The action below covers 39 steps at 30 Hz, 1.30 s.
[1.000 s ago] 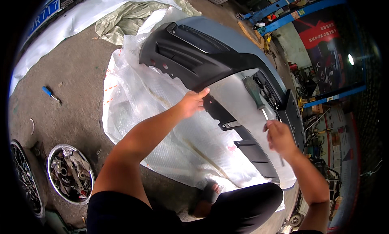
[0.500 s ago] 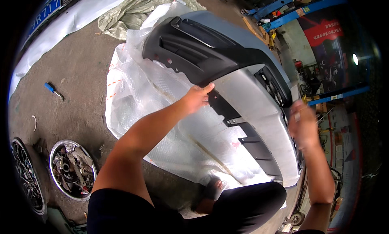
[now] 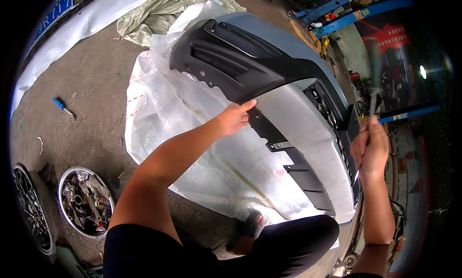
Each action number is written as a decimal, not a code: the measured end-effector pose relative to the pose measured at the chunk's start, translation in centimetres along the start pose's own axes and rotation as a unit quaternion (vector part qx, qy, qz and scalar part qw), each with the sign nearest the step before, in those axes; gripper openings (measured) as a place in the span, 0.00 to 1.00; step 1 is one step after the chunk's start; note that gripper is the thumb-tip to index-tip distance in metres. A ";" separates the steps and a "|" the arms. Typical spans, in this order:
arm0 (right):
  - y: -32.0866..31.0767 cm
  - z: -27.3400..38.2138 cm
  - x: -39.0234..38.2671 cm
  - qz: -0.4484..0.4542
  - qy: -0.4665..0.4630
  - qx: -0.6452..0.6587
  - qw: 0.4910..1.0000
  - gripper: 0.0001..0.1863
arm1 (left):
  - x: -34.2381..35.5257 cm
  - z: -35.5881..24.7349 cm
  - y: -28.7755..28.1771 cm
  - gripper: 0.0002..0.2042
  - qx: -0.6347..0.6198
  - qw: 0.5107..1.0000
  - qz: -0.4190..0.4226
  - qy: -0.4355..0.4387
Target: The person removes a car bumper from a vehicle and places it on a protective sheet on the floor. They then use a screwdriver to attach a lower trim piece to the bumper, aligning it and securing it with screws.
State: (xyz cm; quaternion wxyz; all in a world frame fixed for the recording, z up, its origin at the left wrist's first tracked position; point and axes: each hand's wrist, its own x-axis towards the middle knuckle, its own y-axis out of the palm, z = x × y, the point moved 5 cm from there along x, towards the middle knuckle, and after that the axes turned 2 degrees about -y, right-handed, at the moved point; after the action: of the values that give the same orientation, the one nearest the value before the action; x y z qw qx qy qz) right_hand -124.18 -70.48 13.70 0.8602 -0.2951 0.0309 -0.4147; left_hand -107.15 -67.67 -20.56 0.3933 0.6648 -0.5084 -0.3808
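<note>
A car bumper [image 3: 301,114] in black, silver and grey-blue stands tilted on bubble wrap in front of me. My left hand [image 3: 238,118] grips its lower edge near the middle, thumb resting on the black and silver seam and fingers curled underneath. Beyond the bumper's right side, my right hand [image 3: 371,145] is closed around a long thin metal-shafted tool [image 3: 373,105]. The tool's shaft sticks up above the fist, its dark upper end smeared by motion. A shiny tip shows below the hand, close to the bumper's grille side.
Bubble wrap [image 3: 149,114] lies under the bumper. A blue-handled tool [image 3: 63,107] is on the floor at left. Nearer stand a round metal-rimmed container [image 3: 61,201] of scrap parts and a wheel [image 3: 31,208]. Blue lift arms [image 3: 361,13] cross the far right.
My right hand has lifted slightly and shifted right, away from the bumper, with the tool now showing above it. My left hand and the bumper have hardly moved.
</note>
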 end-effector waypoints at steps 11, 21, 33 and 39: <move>-2.7 -0.2 0.3 -0.034 0.087 -0.130 0.987 0.19 | 1.4 0.5 -1.1 0.23 0.081 0.992 -0.072 0.061; -2.9 -7.5 -1.1 0.001 0.251 -0.019 0.968 0.17 | 0.6 0.0 0.1 0.21 0.087 0.990 -0.095 0.062; 0.0 -7.4 -4.8 0.088 0.401 -0.008 0.912 0.20 | 0.4 0.0 0.0 0.24 0.118 0.988 -0.084 0.046; -1.5 -2.5 -5.1 0.032 0.134 0.126 0.982 0.20 | 1.9 0.6 -2.3 0.22 0.106 0.987 -0.095 0.077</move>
State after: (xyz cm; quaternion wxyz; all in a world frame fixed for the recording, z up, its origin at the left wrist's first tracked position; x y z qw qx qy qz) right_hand -129.28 -68.66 11.48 0.8914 -0.1250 0.1026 -0.4234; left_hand -106.45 -69.24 -23.09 0.3207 0.7755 -0.4483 -0.3079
